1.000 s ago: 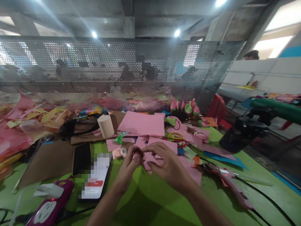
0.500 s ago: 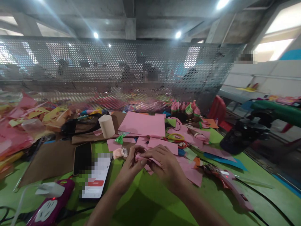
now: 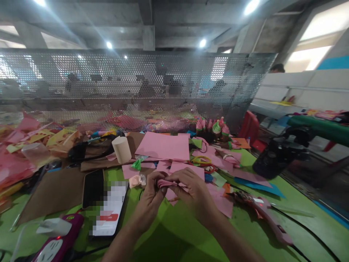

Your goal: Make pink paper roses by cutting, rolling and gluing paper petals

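Both hands meet low in the centre of the frame: the left hand point(image 3: 150, 198) and the right hand point(image 3: 194, 193) each pinch one end of a small folded pink paper piece point(image 3: 165, 183), fingers curled around it, holding it just above the green table point(image 3: 174, 240). Under and behind the hands lies a scatter of pink paper scraps point(image 3: 218, 200), reaching toward the right.

Lower left of the hands, a phone point(image 3: 109, 209) lies flat with its screen lit, and a second, dark phone point(image 3: 93, 188) lies touching its upper left edge. At the bottom left corner sits a magenta power strip point(image 3: 58, 243) with a white plug in it. To the right of the hands a pink glue gun point(image 3: 268, 214) lies on the table, its cord trailing toward the lower right.

Further back, a brown cardboard sheet point(image 3: 54, 191) lies left of the phones. A large pink sheet point(image 3: 163, 146) lies flat in the middle of the frame, with a beige cardboard tube point(image 3: 121, 149) standing upright to its left. Small pink and green paper cones point(image 3: 215, 127) stand in a cluster behind the sheet's right corner. A heap of pink and yellow offcuts point(image 3: 24, 145) fills the left edge. A perforated metal screen point(image 3: 136, 87) closes off the back of the table.
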Demonstrator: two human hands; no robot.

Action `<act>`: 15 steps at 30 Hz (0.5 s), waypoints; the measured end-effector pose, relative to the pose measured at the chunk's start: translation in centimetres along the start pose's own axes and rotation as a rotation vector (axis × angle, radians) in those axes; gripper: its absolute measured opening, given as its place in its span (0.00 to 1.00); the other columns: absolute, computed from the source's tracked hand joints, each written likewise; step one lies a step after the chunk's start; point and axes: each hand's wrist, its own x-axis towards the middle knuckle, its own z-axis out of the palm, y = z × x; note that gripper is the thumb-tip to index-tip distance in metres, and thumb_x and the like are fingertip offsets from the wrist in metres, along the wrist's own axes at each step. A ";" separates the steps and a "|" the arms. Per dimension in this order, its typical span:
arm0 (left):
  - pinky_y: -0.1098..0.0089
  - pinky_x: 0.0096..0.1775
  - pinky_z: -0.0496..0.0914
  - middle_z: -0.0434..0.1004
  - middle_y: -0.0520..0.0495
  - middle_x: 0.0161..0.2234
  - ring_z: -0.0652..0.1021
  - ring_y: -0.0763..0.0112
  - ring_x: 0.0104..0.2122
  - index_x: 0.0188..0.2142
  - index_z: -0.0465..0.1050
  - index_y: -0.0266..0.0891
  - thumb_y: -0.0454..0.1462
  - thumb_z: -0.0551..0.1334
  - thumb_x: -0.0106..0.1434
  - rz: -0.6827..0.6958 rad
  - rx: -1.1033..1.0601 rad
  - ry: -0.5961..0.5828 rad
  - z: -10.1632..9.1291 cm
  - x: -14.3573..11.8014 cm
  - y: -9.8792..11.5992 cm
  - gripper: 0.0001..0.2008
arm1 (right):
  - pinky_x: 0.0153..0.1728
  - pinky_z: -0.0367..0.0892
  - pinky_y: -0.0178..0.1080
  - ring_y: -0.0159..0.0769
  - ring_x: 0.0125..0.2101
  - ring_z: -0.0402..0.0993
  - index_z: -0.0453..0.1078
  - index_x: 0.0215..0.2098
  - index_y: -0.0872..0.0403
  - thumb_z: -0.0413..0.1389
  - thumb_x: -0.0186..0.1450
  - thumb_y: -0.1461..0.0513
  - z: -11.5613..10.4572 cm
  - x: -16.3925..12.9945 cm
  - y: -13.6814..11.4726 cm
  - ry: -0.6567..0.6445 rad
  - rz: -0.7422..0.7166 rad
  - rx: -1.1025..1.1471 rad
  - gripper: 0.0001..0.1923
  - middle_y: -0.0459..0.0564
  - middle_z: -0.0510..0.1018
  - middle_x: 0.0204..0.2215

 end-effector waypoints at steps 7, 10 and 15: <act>0.69 0.50 0.61 0.63 0.50 0.47 0.66 0.69 0.48 0.46 0.61 0.48 0.39 0.51 0.71 0.013 0.010 -0.048 0.0 0.1 0.3 0.05 | 0.42 0.67 0.41 0.41 0.42 0.72 0.68 0.45 0.50 0.62 0.60 0.65 -1.9 -0.3 -0.5 0.039 0.100 -0.044 0.16 0.49 0.77 0.41; 0.69 0.48 0.61 0.64 0.51 0.45 0.66 0.69 0.46 0.43 0.61 0.47 0.39 0.52 0.70 0.021 0.024 -0.050 0.1 0.1 0.1 0.03 | 0.42 0.68 0.41 0.40 0.41 0.73 0.68 0.47 0.49 0.59 0.62 0.63 -5.2 -2.0 0.3 0.107 0.196 -0.120 0.15 0.50 0.76 0.43; 0.67 0.48 0.61 0.65 0.49 0.48 0.66 0.65 0.49 0.43 0.60 0.47 0.40 0.53 0.69 0.006 0.068 -0.030 0.0 -0.4 -0.6 0.04 | 0.35 0.70 0.41 0.41 0.35 0.75 0.69 0.42 0.53 0.54 0.64 0.57 -11.8 -8.5 3.5 0.246 0.499 -0.300 0.11 0.52 0.77 0.36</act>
